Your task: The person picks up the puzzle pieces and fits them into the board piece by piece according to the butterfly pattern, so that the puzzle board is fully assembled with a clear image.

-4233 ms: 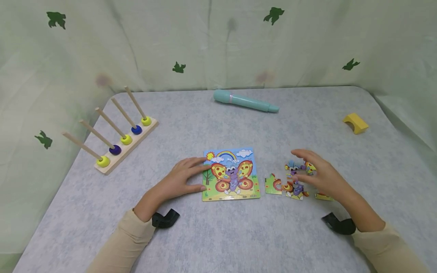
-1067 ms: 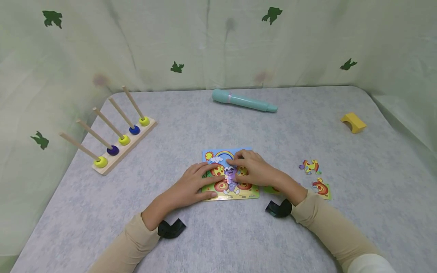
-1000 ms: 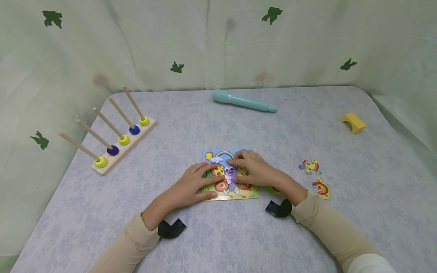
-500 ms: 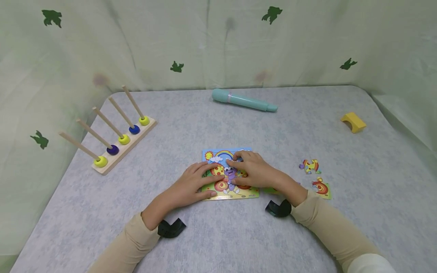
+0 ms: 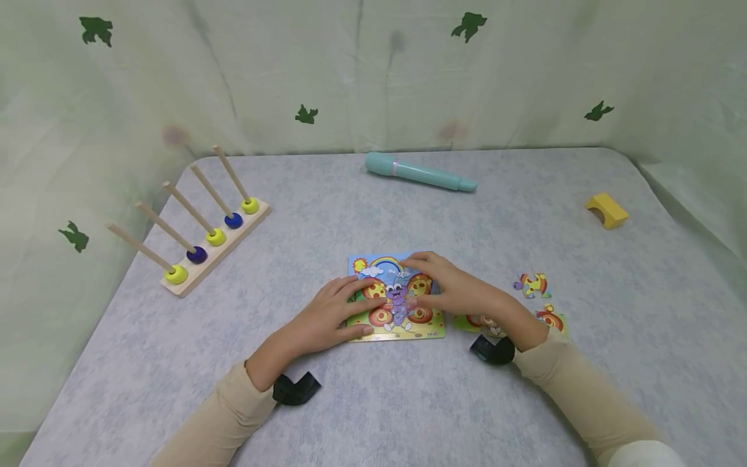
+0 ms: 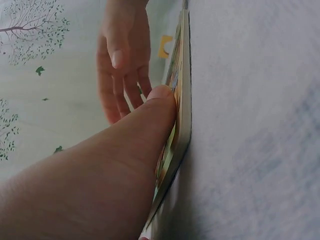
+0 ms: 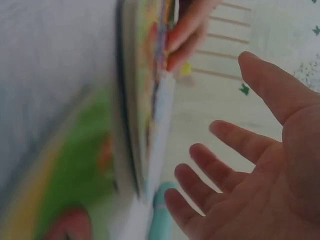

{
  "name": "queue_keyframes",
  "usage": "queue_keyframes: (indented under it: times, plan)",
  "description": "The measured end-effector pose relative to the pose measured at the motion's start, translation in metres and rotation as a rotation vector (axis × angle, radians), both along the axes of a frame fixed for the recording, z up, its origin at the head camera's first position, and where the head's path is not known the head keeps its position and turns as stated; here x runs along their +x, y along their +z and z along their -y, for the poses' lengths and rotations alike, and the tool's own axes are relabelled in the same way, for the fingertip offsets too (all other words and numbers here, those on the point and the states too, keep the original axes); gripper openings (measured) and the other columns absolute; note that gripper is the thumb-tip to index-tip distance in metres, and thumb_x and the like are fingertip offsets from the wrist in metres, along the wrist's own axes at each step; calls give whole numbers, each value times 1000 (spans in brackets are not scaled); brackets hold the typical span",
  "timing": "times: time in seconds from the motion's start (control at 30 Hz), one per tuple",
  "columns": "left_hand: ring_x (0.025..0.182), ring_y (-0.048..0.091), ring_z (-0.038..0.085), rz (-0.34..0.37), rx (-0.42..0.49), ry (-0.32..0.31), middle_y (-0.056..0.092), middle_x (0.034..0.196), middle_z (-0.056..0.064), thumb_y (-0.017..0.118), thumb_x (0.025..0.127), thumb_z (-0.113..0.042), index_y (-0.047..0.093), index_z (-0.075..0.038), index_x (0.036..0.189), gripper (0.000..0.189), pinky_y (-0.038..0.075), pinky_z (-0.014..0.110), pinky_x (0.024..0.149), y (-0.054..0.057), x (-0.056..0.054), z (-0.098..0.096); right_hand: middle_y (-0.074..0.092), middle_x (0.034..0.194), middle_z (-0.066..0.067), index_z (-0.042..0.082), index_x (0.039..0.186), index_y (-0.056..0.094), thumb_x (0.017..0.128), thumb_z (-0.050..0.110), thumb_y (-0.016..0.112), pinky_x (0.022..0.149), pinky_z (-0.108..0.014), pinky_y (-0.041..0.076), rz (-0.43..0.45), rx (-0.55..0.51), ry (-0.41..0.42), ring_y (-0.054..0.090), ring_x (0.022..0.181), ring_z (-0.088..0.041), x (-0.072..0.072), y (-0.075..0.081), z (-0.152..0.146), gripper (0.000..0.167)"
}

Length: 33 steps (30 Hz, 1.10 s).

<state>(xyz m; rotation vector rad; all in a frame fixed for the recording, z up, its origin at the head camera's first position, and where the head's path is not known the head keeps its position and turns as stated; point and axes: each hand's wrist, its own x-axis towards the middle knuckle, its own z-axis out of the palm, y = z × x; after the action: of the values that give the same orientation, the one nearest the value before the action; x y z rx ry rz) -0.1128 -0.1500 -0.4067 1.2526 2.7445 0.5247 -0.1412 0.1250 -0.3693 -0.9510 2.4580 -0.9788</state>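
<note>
The butterfly jigsaw board (image 5: 403, 335) lies flat on the table in the head view. My left hand (image 5: 327, 318) rests on its left side, fingers spread over the picture, thumb (image 6: 162, 95) along the near edge. Over the board's right half hovers my right hand (image 5: 461, 287), its fingers apart with nothing between them; the right wrist view shows that palm (image 7: 255, 185) empty. To the right lie loose jigsaw pieces: a yellow-and-red wing piece (image 5: 533, 285), a red-swirl piece (image 5: 551, 318) partly behind the wrist, and green-edged ones (image 5: 465, 323) partly hidden by the right forearm.
At the left stands a wooden peg rack (image 5: 224, 250) with yellow and blue beads. A teal pen-shaped tube (image 5: 420, 173) lies at the back, and a yellow arch block (image 5: 607, 211) at the far right. A pale curtain (image 5: 373, 78) hangs behind the table.
From the loose pieces my right hand moved left onto the board; the butterfly-face piece is gone from among them. Over the last half second its fingers spread and it drew back slightly right.
</note>
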Motion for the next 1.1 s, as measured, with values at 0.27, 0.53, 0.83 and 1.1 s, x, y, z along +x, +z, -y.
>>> queue_keyframes:
  times: [0.27, 0.53, 0.83, 1.1]
  plan:
    - [129, 19, 27, 19, -9, 5, 26, 144, 2, 50, 88, -47, 43, -29, 135, 50, 17, 46, 102, 0, -1, 0, 33, 138, -4, 18, 137, 37, 78, 32, 70, 96, -50, 31, -133, -117, -171, 29, 126, -23, 16, 23, -52, 69]
    - [129, 19, 27, 24, -10, 8, 26, 144, 2, 51, 87, -47, 44, -29, 134, 51, 17, 46, 102, 0, 0, -1, 39, 133, -9, 16, 137, 39, 72, 15, 76, 87, -58, 33, -234, -118, -388, 35, 118, -32, 39, 29, -113, 74]
    - [129, 19, 28, 30, -12, 14, 26, 144, 2, 52, 87, -47, 44, -29, 134, 51, 16, 46, 102, 1, 0, -1, 40, 130, -18, 7, 136, 37, 76, 13, 73, 84, -58, 33, -152, -109, -487, 38, 112, -38, 44, 4, -149, 70]
    - [129, 19, 28, 37, 2, 12, 27, 143, 2, 53, 87, -46, 45, -29, 134, 51, 17, 46, 102, 2, 0, -1, 38, 131, -23, 1, 134, 36, 81, 23, 68, 89, -59, 30, 0, -37, -519, 35, 116, -42, 35, -18, -162, 66]
